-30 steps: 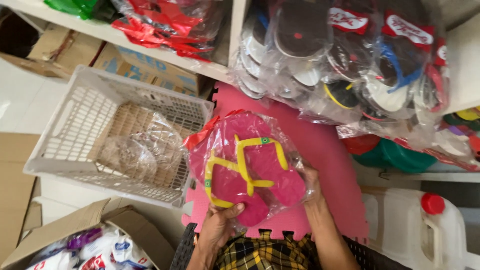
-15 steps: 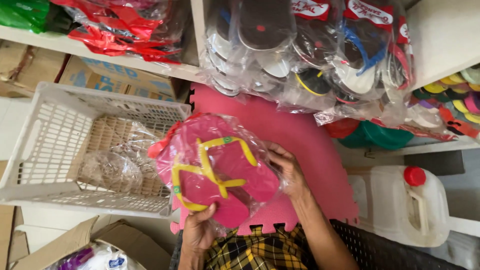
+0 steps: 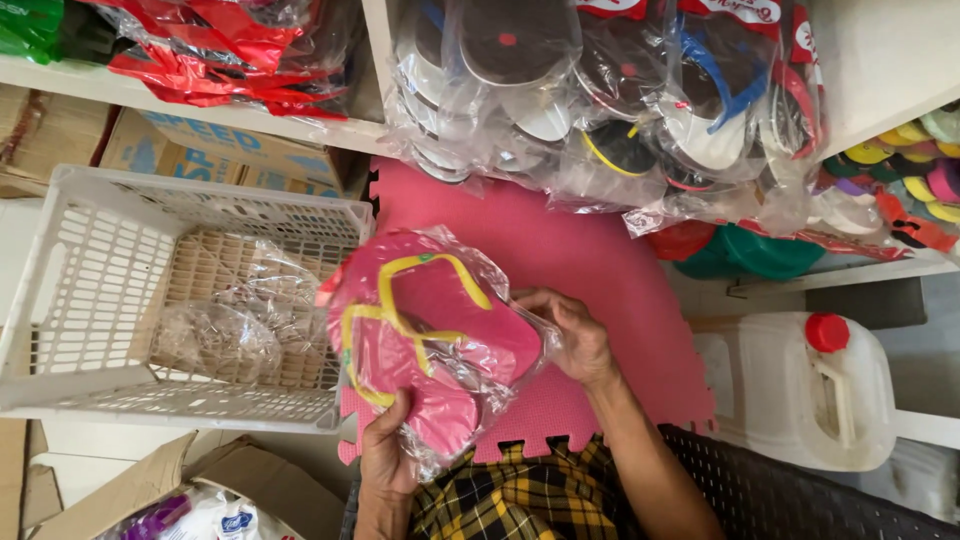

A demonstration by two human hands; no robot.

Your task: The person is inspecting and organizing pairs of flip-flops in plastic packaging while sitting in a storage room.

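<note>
White slatted basket (image 3: 60, 300) sits at 9 o'clock on the floor, then the left hand (image 3: 385, 455) and right hand (image 3: 575, 335) both clamp the bagged pink flip-flops (image 3: 425, 340) dead centre over a pink foam mat (image 3: 600, 250), shelves of bagged sandals (image 3: 600, 90) at 12, white jug (image 3: 800, 390) at 4.

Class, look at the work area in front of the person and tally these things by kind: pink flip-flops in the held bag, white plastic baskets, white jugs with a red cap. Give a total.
Pink flip-flops: 2
White plastic basket: 1
White jug with red cap: 1
Total: 4
</note>
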